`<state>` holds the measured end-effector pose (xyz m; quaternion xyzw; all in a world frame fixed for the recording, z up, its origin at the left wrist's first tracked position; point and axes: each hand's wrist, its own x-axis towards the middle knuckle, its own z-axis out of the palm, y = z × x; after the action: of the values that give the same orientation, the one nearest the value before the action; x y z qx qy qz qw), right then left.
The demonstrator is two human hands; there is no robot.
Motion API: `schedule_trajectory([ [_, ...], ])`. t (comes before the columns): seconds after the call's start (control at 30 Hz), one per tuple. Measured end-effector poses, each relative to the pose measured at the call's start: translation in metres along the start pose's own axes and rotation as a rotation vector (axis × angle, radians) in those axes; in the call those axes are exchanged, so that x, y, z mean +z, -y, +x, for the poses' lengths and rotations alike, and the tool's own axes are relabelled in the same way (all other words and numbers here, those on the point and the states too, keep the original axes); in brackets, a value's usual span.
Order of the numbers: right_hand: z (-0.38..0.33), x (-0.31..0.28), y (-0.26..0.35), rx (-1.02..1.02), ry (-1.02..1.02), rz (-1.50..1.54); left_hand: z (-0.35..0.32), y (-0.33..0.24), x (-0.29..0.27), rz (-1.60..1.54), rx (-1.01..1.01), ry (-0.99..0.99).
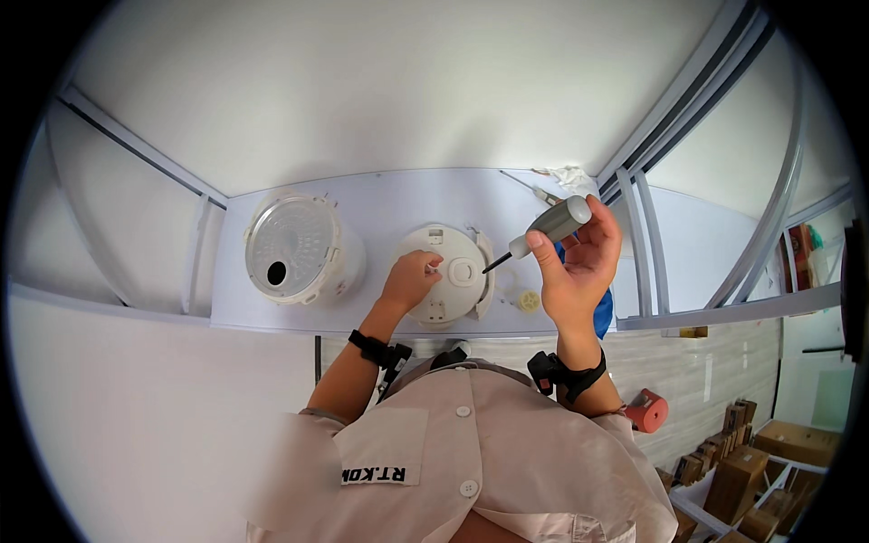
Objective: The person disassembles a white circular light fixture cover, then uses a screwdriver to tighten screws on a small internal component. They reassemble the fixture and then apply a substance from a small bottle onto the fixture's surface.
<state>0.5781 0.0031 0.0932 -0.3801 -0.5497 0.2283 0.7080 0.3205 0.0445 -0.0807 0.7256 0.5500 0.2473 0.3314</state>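
Note:
My right hand (579, 281) is closed around a screwdriver (554, 223) with a thick grey handle. Its dark shaft slants down to the left, and the tip is over the right part of a round white plastic part (463, 294), a cover or base with a raised ring in its middle. Whether the tip touches it I cannot tell. My left hand (412, 281) rests at the left side of this round part, fingers pinched together; what they hold, if anything, is too small to make out. A curved white strip (487, 262) lies along the part's right edge.
To the left stands a white tub-shaped housing (348, 262) with a translucent disc and black hole on top. A small yellow round piece (529, 300), a second screwdriver (546, 195), crumpled white tissue (570, 178) and a blue item (604, 315) lie right. Metal posts (634, 244) border the bench.

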Motion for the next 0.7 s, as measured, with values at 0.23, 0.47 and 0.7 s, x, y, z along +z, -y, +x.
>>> schedule_trajectory([
  [0.23,0.003,0.013,0.001,0.010,-0.010,0.093,-0.015,-0.022,-0.024,0.066,0.030,-0.063],
  [0.47,0.006,0.026,0.002,0.072,0.062,0.124,-0.029,-0.062,-0.064,0.146,0.360,-0.478],
  [0.7,0.005,0.057,-0.004,0.022,0.156,0.209,-0.058,-0.067,-0.103,0.282,0.461,-0.697],
])
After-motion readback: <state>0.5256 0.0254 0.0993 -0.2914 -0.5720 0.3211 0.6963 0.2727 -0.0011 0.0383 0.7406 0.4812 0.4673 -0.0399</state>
